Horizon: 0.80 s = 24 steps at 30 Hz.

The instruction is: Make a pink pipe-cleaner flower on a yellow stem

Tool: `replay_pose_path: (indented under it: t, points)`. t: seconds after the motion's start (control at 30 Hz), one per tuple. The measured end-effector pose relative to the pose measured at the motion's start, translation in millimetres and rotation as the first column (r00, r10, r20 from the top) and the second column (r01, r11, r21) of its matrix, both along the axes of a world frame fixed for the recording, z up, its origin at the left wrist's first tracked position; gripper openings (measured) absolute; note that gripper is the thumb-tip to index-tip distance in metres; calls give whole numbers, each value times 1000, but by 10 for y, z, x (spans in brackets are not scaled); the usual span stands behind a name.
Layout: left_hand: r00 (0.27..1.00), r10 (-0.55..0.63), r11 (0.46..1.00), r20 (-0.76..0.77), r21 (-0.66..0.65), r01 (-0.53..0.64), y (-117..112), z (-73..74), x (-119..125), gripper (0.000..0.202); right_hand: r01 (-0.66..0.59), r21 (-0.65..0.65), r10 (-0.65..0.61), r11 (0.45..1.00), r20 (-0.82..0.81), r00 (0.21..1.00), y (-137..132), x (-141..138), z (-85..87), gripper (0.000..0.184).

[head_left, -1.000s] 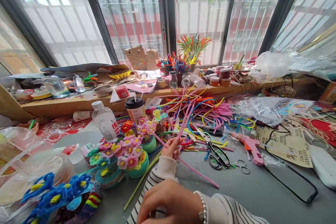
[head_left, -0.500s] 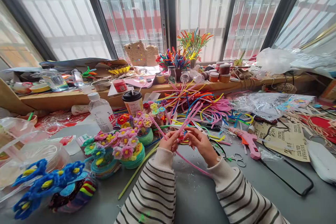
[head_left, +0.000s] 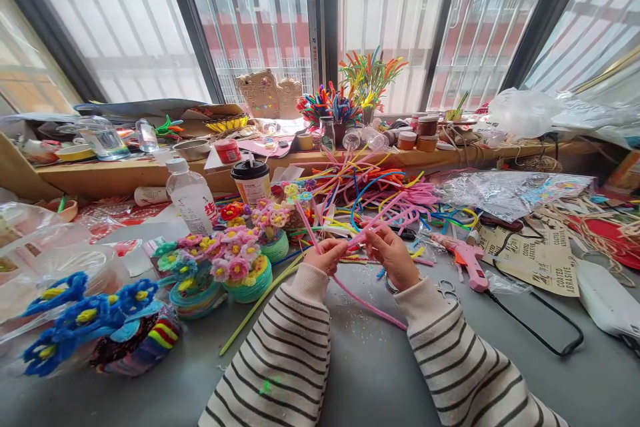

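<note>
Your left hand and right hand sit close together over the middle of the grey counter. Both are pinched tight on a few pink pipe cleaners. The strands pass between your fingertips and fan up toward the far right. One long end trails back toward you and onto the counter beside your right sleeve.

Just left of your left hand stand small pots of pink flowers made of pipe cleaners, and a green stem lies slanting in front of them. Right of your right hand lies a pink glue gun. Its black cord loops out to the right, and scissors show partly behind your wrist.

Beyond your hands is a loose heap of coloured pipe cleaners. A paper cup and a water bottle stand to its left. Blue flowers lie at the near left, and a cluttered wooden shelf runs under the windows.
</note>
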<state>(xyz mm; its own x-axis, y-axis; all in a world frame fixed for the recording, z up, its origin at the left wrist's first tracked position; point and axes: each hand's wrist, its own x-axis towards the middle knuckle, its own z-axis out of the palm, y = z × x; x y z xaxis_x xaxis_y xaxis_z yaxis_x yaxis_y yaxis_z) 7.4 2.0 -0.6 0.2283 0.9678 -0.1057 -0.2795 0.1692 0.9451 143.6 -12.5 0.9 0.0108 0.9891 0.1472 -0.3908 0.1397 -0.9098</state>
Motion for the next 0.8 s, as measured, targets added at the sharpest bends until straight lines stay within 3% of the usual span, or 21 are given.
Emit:
replay_pose_path:
  t: [0.1,0.27,0.4,0.5,0.57,0.63,0.7,0.8]
  points:
    - [1000,-16,1000,26,-13,17,14,-12,4,31,-9,1,9,1000,42,999,-7,18,13,27]
    - [973,-6,1000,230,-27,12,74,15,-31,30,151,-73,-134,986,202,970,28,140,-17,30]
    - [931,-56,997,362,-36,74,92,60,-57,28,126,-167,-28,978,495,868,66,184,-83,29]
    - [898,-23,999,440,-25,38,77,89,-79,29,175,-110,-65,978,642,764,53,189,-90,32]
    - [873,-23,1000,487,0,26,55,115,-106,30,70,-19,-35,997,715,698,26,225,-49,32]
    - [854,-26,999,519,31,11,23,154,-139,29,-182,24,96,983,776,624,-16,290,22,29]
    - [840,-17,998,543,60,-18,-11,199,-167,30,-420,-5,257,908,797,547,-75,354,109,35]
    - [821,-10,996,571,77,-41,-43,243,-172,32,-609,-56,435,791,751,496,-186,358,223,63]
